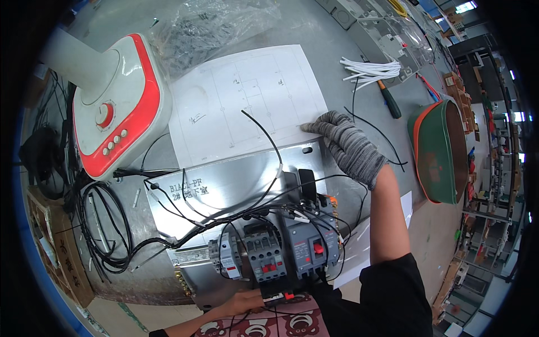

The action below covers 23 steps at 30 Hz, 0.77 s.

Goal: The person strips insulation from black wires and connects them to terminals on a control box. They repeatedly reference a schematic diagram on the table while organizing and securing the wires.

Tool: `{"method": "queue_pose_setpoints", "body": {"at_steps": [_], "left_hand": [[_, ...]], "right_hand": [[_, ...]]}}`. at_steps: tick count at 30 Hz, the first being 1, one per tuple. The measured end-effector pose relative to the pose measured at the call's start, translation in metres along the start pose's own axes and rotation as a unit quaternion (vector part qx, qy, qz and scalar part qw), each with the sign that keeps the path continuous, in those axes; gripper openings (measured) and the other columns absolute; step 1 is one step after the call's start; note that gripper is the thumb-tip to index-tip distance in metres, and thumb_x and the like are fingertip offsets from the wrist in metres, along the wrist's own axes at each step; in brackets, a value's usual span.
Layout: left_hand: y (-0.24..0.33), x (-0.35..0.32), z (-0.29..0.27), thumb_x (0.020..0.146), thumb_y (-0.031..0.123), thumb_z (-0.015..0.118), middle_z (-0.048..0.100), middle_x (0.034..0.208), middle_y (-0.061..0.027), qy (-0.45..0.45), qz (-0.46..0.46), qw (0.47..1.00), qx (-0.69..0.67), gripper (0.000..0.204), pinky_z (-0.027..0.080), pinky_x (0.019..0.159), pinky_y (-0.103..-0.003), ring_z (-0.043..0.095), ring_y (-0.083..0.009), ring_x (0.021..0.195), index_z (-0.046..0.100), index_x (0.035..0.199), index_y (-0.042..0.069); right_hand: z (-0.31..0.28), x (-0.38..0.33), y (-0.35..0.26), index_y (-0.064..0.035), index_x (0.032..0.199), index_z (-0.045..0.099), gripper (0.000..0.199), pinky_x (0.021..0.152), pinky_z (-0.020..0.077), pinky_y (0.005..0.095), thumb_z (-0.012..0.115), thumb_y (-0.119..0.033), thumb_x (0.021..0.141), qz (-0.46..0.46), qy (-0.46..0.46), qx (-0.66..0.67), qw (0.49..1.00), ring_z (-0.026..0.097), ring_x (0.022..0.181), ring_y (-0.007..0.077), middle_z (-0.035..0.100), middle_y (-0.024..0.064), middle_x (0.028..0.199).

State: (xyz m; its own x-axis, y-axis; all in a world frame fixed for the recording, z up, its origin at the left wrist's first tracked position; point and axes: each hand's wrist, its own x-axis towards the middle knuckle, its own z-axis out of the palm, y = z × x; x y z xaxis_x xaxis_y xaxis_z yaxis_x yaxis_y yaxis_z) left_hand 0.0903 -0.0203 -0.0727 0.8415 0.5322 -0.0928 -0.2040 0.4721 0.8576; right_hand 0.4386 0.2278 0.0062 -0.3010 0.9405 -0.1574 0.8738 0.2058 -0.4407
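My right hand [353,145], in a grey knitted glove, reaches over the right edge of a printed wiring diagram sheet [236,84]. Its fingers are stretched out, with the tips resting on the paper. Below the sheet lies a shiny metal mounting plate [168,210] carrying a row of electrical parts. Among them are a large grey circuit breaker [303,253] with a red switch, a contactor [263,253] and a slim breaker [229,258]. Beside a small black-and-red part [278,296] at the near edge, my bare left hand [244,302] is curled closed; its fingertips are hidden.
A black cable bundle [185,241] crosses the plate to a coil [98,236] at left. A white-and-red fan base [126,106] stands behind it. Far right hold white wires [373,70], a dark-handled screwdriver [390,101] and a green bin [443,151]. Clear plastic film [196,28] lies behind.
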Motion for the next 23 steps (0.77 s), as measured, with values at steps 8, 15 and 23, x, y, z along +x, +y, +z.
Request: {"method": "queue_pose_setpoints", "body": {"at_steps": [8, 15, 23], "left_hand": [[0.028, 0.009, -0.004, 0.098, 0.006, 0.042, 0.051, 0.099, -0.0065, -0.02, -0.194, 0.964, -0.182, 0.031, 0.038, 0.061, -0.022, 0.047, -0.0091, 0.072, 0.051, 0.127, -0.005], [0.008, -0.003, -0.007, 0.099, 0.008, 0.042, 0.052, 0.122, -0.01, -0.04, -0.157, 0.967, -0.194, 0.036, 0.046, 0.066, -0.02, 0.054, -0.0093, 0.079, 0.048, 0.133, -0.002], [-0.003, -0.008, -0.009, 0.1, 0.009, 0.041, 0.046, 0.136, -0.0118, -0.04, -0.174, 0.963, -0.204, 0.037, 0.051, 0.073, -0.019, 0.06, -0.0113, 0.092, 0.047, 0.136, 0.005]], "right_hand": [[-0.005, -0.004, 0.0, -0.0157, 0.124, 0.058, 0.047, 0.102, 0.0404, 0.0374, 0.048, 0.003, 0.082, 0.032, -0.015, -0.011, 0.999, 0.052, 0.111, 0.0331, 0.054, 0.0166, 0.119], [-0.007, -0.007, -0.001, -0.0164, 0.127, 0.056, 0.051, 0.103, 0.0397, 0.038, 0.047, 0.005, 0.081, 0.048, -0.026, -0.019, 0.998, 0.051, 0.114, 0.0344, 0.051, 0.0178, 0.125], [-0.004, -0.002, -0.001, -0.0151, 0.127, 0.055, 0.051, 0.103, 0.0402, 0.0383, 0.047, 0.006, 0.081, 0.042, -0.03, -0.016, 0.999, 0.051, 0.113, 0.0342, 0.052, 0.0188, 0.123]]}}
